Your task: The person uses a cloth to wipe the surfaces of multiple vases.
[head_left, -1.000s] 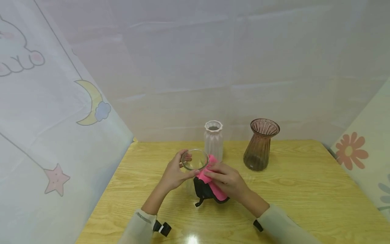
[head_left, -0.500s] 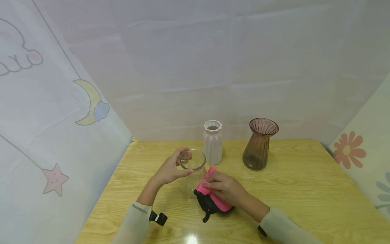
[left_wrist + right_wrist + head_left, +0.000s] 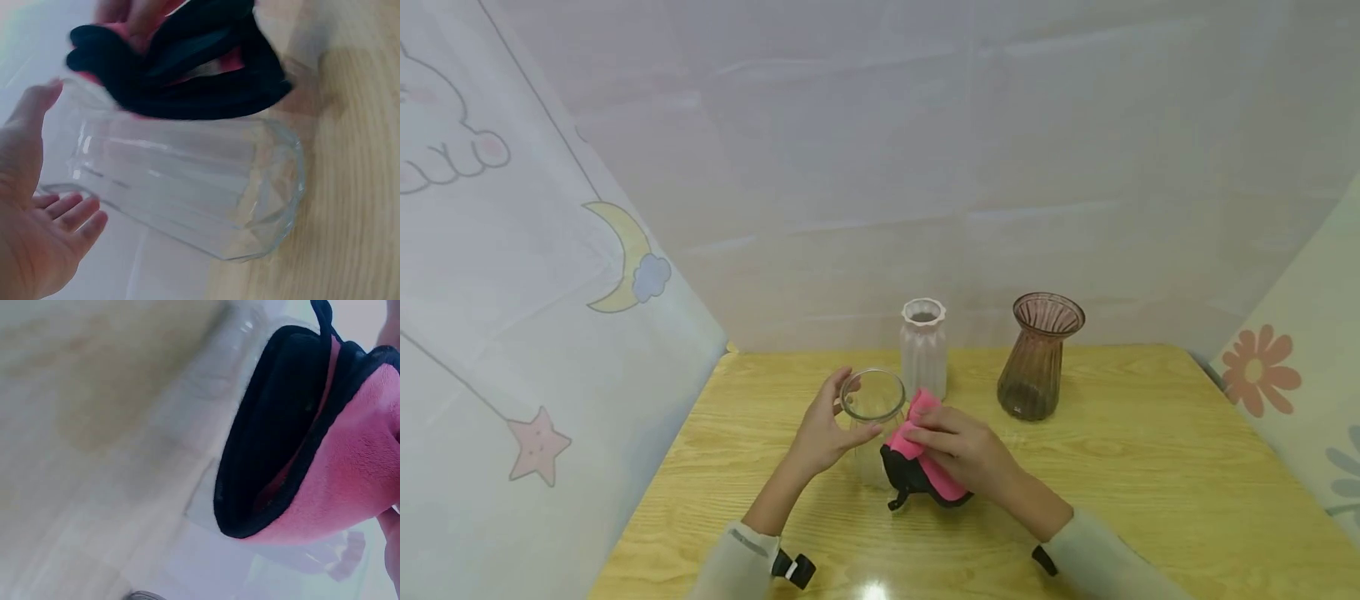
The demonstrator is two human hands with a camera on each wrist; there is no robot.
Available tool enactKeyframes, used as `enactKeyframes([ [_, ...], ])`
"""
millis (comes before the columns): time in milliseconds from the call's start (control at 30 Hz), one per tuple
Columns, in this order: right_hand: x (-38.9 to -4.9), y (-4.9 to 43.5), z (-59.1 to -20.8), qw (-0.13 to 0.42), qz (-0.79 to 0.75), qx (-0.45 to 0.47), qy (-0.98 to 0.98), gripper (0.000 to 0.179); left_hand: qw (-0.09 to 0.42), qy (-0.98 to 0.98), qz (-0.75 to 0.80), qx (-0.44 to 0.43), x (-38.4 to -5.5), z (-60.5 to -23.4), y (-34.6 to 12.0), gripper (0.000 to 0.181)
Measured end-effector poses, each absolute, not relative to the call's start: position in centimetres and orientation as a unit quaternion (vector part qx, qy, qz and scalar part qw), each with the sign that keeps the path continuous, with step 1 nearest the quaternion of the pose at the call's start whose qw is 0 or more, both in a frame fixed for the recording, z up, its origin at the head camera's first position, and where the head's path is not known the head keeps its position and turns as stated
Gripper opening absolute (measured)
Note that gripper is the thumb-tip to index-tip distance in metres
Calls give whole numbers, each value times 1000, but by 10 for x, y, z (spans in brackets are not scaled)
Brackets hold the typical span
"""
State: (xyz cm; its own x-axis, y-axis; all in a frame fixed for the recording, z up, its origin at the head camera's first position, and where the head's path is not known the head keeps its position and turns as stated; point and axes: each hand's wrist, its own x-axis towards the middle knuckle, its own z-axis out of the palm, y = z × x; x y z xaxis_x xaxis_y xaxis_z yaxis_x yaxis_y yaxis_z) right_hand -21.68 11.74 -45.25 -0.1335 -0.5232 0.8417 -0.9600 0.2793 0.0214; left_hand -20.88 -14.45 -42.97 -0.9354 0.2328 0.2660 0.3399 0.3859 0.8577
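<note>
A clear glass vase (image 3: pixel 870 462) stands on the wooden table in front of me. My left hand (image 3: pixel 822 429) holds it near the rim, thumb on the near side and fingers round the far side. In the left wrist view the clear vase (image 3: pixel 187 169) shows a faceted base. My right hand (image 3: pixel 972 450) pinches a bunched pink cloth (image 3: pixel 946 482) with black edging and a small black loop, close against the vase's right side. The right wrist view shows the cloth (image 3: pixel 350 456) folded over, its black edge hanging down.
Behind the glass vase stands a white ribbed vase (image 3: pixel 925 358) with a scalloped rim. A brownish-purple ribbed glass vase (image 3: pixel 1033 375) with a flared mouth is farther right. A pale sheet (image 3: pixel 850 167) hangs beyond the table's (image 3: pixel 1150 467) back edge.
My right hand brought the pink cloth down along the vase's side, then back up partway. The left hand kept its hold, while the vase tilted slightly and came back more upright.
</note>
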Motion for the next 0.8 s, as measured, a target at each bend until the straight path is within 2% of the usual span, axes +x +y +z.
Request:
enactKeyframes([
  [133,-224,115,-446,403,302,536,-677,25,86,-830,-528,-157,-206,-432,-138,94],
  [333,-230,110,-447,414,321,541,-658,23,95,-828,-527,-168,-206,-434,-136,89],
  [467,-232,107,-451,416,330,543,-650,22,91,-827,-525,-179,-207,-435,-137,87],
  [800,-230,106,-466,370,333,548,-672,23,59,-828,-513,-218,-215,-431,-147,86],
])
